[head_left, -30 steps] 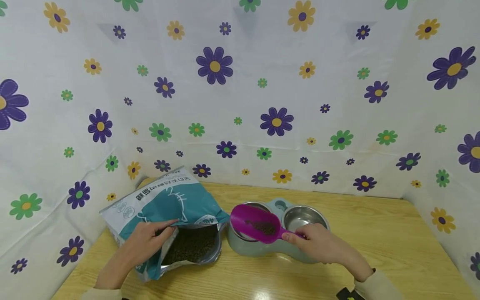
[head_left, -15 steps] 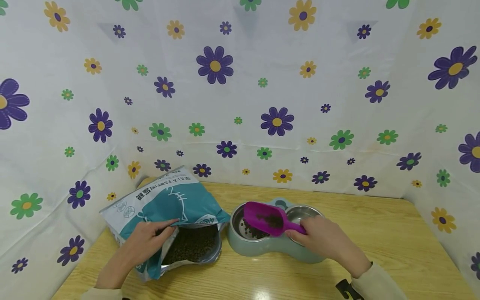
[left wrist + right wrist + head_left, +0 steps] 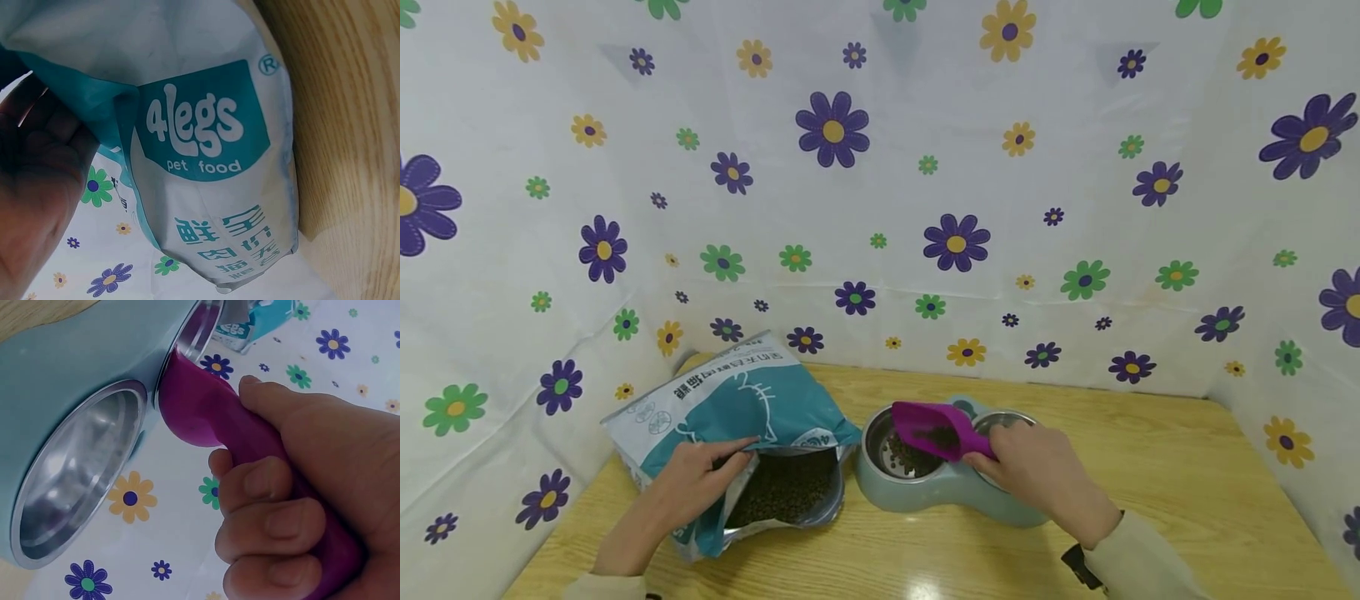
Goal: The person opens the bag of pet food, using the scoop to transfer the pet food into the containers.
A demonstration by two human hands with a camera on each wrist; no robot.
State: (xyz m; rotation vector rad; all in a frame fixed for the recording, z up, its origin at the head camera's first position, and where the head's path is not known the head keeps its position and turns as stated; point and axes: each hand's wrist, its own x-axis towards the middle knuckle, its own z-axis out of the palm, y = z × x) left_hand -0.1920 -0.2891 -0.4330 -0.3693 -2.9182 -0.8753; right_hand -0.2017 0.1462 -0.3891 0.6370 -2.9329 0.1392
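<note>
My right hand (image 3: 1037, 467) grips the handle of a magenta scoop (image 3: 917, 425), fingers wrapped round it in the right wrist view. The scoop is tilted over the left steel bowl of a pale blue-green double pet bowl (image 3: 887, 493). Brown kibble (image 3: 910, 460) lies in that bowl, and some is still in the scoop. To the left lies a teal and white pet food bag (image 3: 715, 417), its mouth open on more kibble (image 3: 786, 487). My left hand (image 3: 688, 483) pinches the bag's upper edge between thumb and index finger.
The right steel bowl (image 3: 81, 475) shows bare shiny metal; the right hand partly covers it in the head view. Everything stands on a wooden table (image 3: 1165, 483). A white flower-print cloth (image 3: 880, 192) hangs behind and at both sides.
The scoop has moved right and slightly back, and is tipped further over the left bowl. Kibble now shows in that bowl. The left hand and bag stay in place.
</note>
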